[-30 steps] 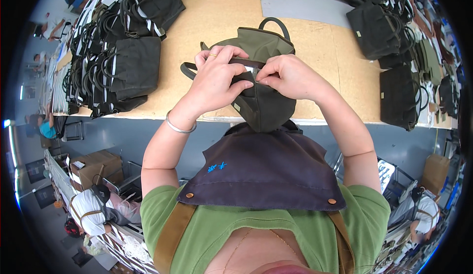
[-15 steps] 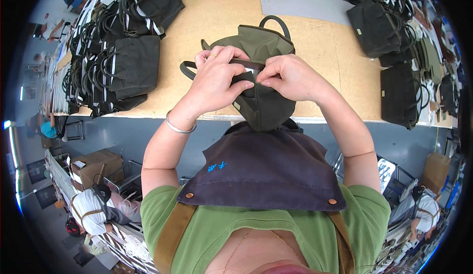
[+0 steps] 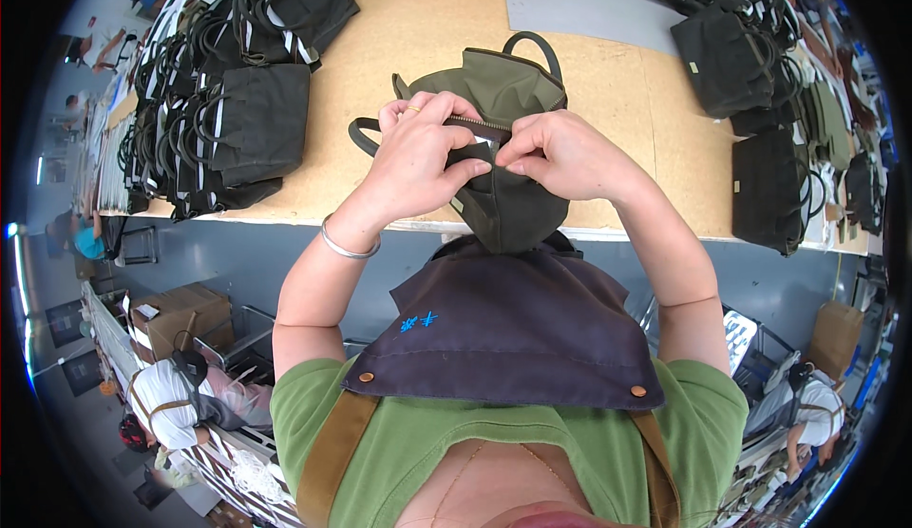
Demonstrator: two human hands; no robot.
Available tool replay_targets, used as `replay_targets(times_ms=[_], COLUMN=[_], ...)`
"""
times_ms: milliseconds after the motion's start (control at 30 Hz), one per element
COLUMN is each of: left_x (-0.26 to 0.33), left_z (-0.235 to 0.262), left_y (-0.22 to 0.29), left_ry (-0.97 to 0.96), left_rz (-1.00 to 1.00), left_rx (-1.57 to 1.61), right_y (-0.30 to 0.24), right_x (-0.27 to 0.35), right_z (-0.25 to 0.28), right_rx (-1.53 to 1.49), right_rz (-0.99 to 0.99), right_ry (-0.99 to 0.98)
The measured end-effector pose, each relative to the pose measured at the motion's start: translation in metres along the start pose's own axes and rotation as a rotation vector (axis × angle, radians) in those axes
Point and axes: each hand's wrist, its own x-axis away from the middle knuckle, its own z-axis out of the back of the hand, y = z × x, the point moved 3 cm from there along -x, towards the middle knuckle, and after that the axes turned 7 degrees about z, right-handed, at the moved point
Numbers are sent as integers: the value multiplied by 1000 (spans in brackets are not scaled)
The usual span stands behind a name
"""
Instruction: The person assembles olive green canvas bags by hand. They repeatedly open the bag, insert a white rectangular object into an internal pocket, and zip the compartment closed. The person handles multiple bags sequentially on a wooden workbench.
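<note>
A dark olive handbag [image 3: 527, 210] with looped handles and a zip along its open edge rests at the near edge of the table, in front of my apron. My left hand [image 3: 423, 153] is closed on the bag's zipped rim, thumb and fingers pinching the fabric. Just to its right, my right hand [image 3: 560, 153] pinches the same rim near the end of the zip. A small white patch shows between the two hands. Whether anything small sits in the right fingertips is hidden. One handle loops out left of my left hand, the other stands up at the far side.
Dark handbags [image 3: 256, 124] are piled on the table's left, with more bags [image 3: 774, 186] along its right edge. The wooden tabletop [image 3: 408, 25] has a grey sheet [image 3: 589, 10] at the back. Cardboard boxes [image 3: 185, 319] and seated people are behind on both sides.
My hands stay at the bag's rim with nearly the same grip. The right fingers have shifted very slightly, and a little more of the zip shows between the hands.
</note>
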Motion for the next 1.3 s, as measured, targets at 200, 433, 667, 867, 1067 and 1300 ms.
replay_targets(times_ms=[200, 433, 667, 867, 1067, 1300], left_x=[1, 0, -1, -1, -3, -7], left_z=[-1, -3, -2, -2, -1, 4], left_y=[-2, -5, -5, -11, -9, -20], left_ry=[3, -22, -77, -44, -52, -55], left_rz=[13, 37, 83, 47, 40, 32], left_rx=[14, 15, 26, 107, 89, 326], right_y=[-1, 0, 9, -11, -10, 21], right_x=[0, 0, 0, 6, -6, -19], right_z=[-1, -2, -9, -2, 18, 20], right_rx=[-1, -57, -237, 63, 329, -342], right_rz=[9, 36, -78, -66, 54, -224], right_ry=[-17, -42, -6, 49, 219, -121])
